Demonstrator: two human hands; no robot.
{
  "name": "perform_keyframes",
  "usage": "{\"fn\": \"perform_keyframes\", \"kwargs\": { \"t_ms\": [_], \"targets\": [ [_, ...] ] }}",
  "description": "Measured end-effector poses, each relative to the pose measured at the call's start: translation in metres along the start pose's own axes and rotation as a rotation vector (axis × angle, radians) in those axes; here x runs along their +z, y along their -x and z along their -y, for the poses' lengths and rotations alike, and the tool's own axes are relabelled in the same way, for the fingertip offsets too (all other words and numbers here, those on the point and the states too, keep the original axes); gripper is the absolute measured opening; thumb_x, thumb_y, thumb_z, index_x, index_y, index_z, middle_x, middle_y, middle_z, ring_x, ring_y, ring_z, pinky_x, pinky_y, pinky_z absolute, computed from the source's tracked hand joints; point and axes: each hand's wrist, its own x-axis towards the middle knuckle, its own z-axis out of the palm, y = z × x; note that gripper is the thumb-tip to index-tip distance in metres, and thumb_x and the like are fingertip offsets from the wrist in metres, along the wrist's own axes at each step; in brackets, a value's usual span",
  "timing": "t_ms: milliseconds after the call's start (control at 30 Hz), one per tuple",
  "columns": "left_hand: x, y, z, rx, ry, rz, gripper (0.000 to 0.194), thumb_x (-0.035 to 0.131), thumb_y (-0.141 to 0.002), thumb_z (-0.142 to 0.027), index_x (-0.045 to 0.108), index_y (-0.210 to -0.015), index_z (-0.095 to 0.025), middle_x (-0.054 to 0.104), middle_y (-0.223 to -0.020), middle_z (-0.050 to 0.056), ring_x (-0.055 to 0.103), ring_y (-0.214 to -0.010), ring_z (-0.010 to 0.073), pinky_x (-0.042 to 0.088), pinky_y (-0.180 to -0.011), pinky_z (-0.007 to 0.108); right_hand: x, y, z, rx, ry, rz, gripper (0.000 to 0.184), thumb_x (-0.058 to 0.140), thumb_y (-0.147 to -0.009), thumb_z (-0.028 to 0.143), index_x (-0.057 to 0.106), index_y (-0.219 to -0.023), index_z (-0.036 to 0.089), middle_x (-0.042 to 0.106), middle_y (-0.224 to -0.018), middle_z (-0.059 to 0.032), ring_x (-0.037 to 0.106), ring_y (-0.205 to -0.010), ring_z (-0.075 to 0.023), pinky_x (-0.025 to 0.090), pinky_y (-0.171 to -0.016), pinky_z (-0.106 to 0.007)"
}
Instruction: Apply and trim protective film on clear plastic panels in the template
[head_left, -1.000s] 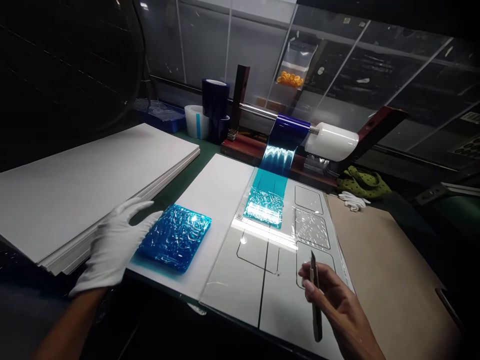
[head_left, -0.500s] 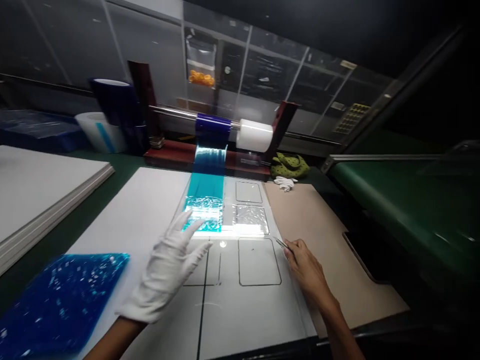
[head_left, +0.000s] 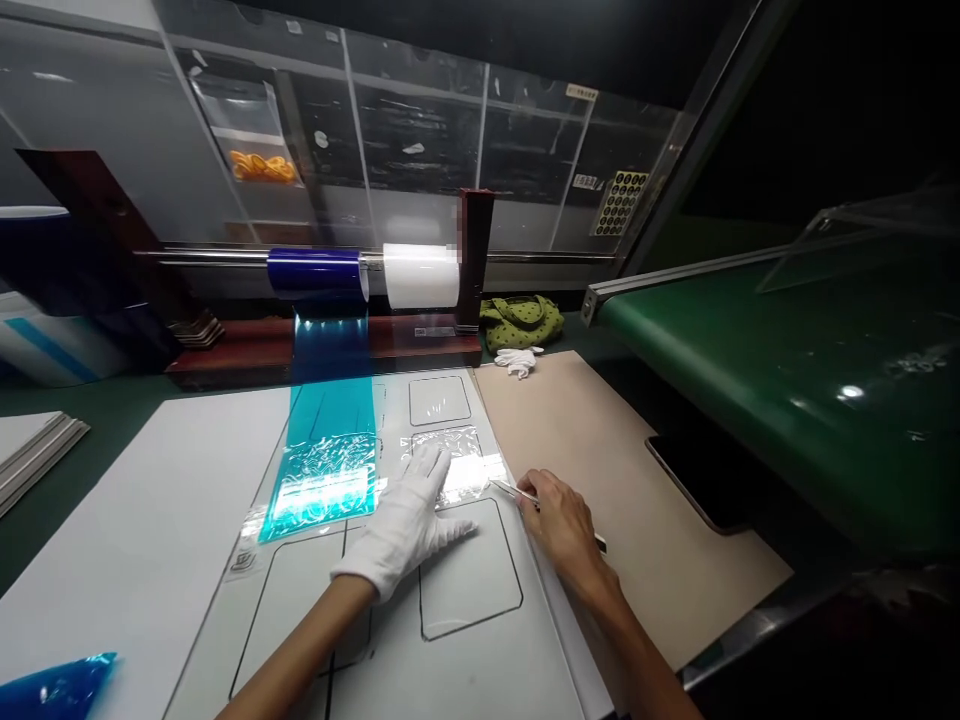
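Observation:
My left hand (head_left: 401, 520), in a white cotton glove, lies flat with fingers spread on a clear glass panel (head_left: 465, 600) marked with black rounded outlines. Its fingertips touch a crinkled clear film patch (head_left: 439, 465). My bare right hand (head_left: 562, 520) grips a slim craft knife (head_left: 521, 495) at the panel's right edge. A teal-looking film strip (head_left: 330, 410) runs down from a blue tape roll (head_left: 315, 272) and ends in a crinkled stretch (head_left: 319, 488) on the panel. A crumpled blue film piece (head_left: 56, 688) lies at the lower left.
A white board (head_left: 135, 520) lies left of the panel and a tan board (head_left: 630, 500) right of it. White roller sleeve (head_left: 420, 275), spare gloves (head_left: 517, 362), a green dotted bag (head_left: 521, 322) stand beyond. A green belt surface (head_left: 780, 380) runs along the right.
My view has swung right, sending the blue film piece toward the lower-left corner. My left hand has come down flat onto the clear film, and my right hand has lowered the knife to the panel's edge.

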Motion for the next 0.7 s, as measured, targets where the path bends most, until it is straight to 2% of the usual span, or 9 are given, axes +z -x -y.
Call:
{"fn": "perform_keyframes", "kwargs": {
  "t_ms": [133, 267, 433, 533, 600, 700],
  "targets": [
    [-0.002, 0.001, -0.003, -0.022, -0.038, 0.012, 0.082, 0.062, -0.069, -0.069, 0.042, -0.131, -0.019, 0.041, -0.144, 0.018, 0.034, -0.136, 0.0375, 0.035, -0.109, 0.056, -0.007, 0.000, -0.003, 0.019, -0.045, 0.020, 0.014, 0.049, -0.089, 0.015, 0.061, -0.085, 0.020, 0.067, -0.088, -0.0047, 0.063, -0.079, -0.0206, 0.038, -0.064, -0.028],
    [-0.002, -0.001, -0.005, -0.001, -0.056, 0.008, 0.085, 0.061, -0.070, -0.070, 0.040, -0.133, -0.018, 0.041, -0.143, 0.020, 0.037, -0.134, 0.0380, 0.038, -0.107, 0.055, -0.006, -0.003, 0.001, 0.002, -0.118, 0.058, 0.013, 0.052, -0.087, 0.015, 0.063, -0.082, 0.021, 0.069, -0.088, -0.0039, 0.063, -0.079, -0.0198, 0.040, -0.066, -0.028],
    [0.000, -0.002, -0.003, 0.045, -0.100, -0.022, 0.073, 0.061, -0.075, -0.062, 0.042, -0.131, -0.018, 0.050, -0.135, 0.016, 0.049, -0.124, 0.0314, 0.047, -0.101, 0.045, -0.008, -0.007, 0.007, -0.033, -0.252, 0.095, 0.013, 0.052, -0.086, 0.020, 0.063, -0.080, 0.021, 0.070, -0.086, -0.0018, 0.064, -0.080, -0.0175, 0.044, -0.067, -0.026],
    [0.003, -0.004, 0.003, 0.049, -0.170, -0.071, 0.049, 0.052, -0.089, -0.039, 0.044, -0.130, -0.015, 0.055, -0.132, 0.017, 0.054, -0.120, 0.0277, 0.047, -0.101, 0.043, -0.012, -0.006, 0.005, -0.061, -0.315, 0.116, 0.015, 0.051, -0.087, 0.027, 0.063, -0.080, 0.022, 0.070, -0.081, 0.0012, 0.064, -0.077, -0.0148, 0.046, -0.065, -0.023],
    [0.003, -0.005, 0.005, 0.071, -0.227, -0.089, 0.035, 0.043, -0.091, -0.019, 0.050, -0.125, -0.013, 0.061, -0.125, 0.018, 0.059, -0.115, 0.0258, 0.049, -0.100, 0.043, -0.014, -0.004, 0.000, -0.077, -0.324, 0.118, 0.013, 0.054, -0.084, 0.030, 0.064, -0.081, 0.022, 0.070, -0.081, 0.0022, 0.065, -0.076, -0.0143, 0.046, -0.064, -0.022],
    [-0.006, 0.002, -0.002, 0.139, -0.319, -0.114, 0.042, 0.037, -0.085, -0.001, 0.055, -0.121, -0.012, 0.065, -0.120, 0.017, 0.064, -0.110, 0.0251, 0.052, -0.097, 0.041, -0.015, -0.002, -0.015, -0.050, -0.260, 0.051, 0.010, 0.055, -0.083, 0.027, 0.063, -0.085, 0.022, 0.069, -0.087, -0.0002, 0.064, -0.079, -0.0164, 0.046, -0.067, -0.025]
  ]
}}
